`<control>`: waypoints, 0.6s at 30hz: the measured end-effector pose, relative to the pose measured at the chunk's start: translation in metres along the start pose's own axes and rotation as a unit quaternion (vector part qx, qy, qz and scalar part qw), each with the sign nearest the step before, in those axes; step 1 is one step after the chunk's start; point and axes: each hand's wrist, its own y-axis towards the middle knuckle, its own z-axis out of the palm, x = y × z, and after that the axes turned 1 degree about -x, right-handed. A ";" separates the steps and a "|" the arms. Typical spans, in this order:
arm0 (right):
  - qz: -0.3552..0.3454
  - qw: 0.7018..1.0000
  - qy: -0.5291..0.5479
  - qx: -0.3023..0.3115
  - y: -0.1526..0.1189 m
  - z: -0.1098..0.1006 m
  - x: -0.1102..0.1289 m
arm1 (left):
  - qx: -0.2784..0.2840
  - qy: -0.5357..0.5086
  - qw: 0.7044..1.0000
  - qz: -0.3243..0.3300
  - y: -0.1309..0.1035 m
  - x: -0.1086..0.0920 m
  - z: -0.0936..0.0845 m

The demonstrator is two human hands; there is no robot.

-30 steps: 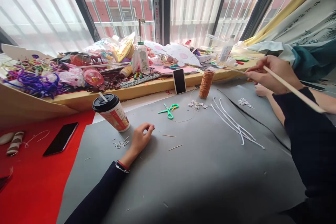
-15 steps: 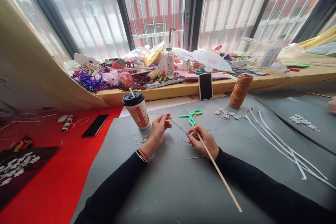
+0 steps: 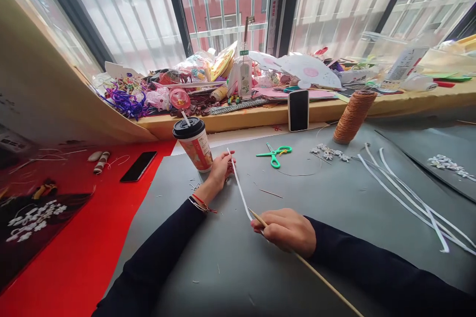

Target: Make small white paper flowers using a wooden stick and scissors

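Observation:
A white strip (image 3: 241, 190) runs between my two hands, slanting down to the right. My left hand (image 3: 221, 168) pinches its upper end, close to the lidded paper cup (image 3: 197, 146). Lower and to the right, my right hand (image 3: 286, 230) is closed around a long thin wooden stick (image 3: 327, 285) and the strip's lower end. The stick's pointed tip shows beyond the fingers, against the strip. Green scissors (image 3: 274, 156) lie open on the grey mat (image 3: 208, 267), behind my hands. A thin brown stick (image 3: 271, 193) rests between my hands and the scissors.
A cone of brown cord (image 3: 354, 118) and an upright phone (image 3: 298, 111) stand at the back. White strips (image 3: 405, 198) and white flower pieces (image 3: 329, 152) lie at the right. Another phone (image 3: 138, 166) is on the red cloth (image 3: 107, 208). Craft materials crowd the sill.
My right hand has moved down towards me with the wooden stick, its fingers now wrapped round it. A white strip now spans my hands where a thin dark length was. The view has shifted slightly.

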 end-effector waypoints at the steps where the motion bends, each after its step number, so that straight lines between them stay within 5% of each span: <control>1: 0.014 0.999 0.042 -0.008 0.001 0.001 0.003 | 0.001 0.009 1.000 0.010 -0.001 -0.001 0.002; 7: 0.222 0.932 0.250 -0.139 0.011 -0.004 0.005 | 0.102 0.162 0.975 0.109 -0.019 0.002 0.022; 12: 0.324 0.849 0.290 -0.300 0.015 -0.016 -0.022 | 0.184 0.206 0.957 0.091 -0.047 0.013 0.044; 18: 0.362 0.854 0.178 -0.329 0.012 -0.019 -0.035 | 0.178 0.192 0.965 0.027 -0.071 0.011 0.059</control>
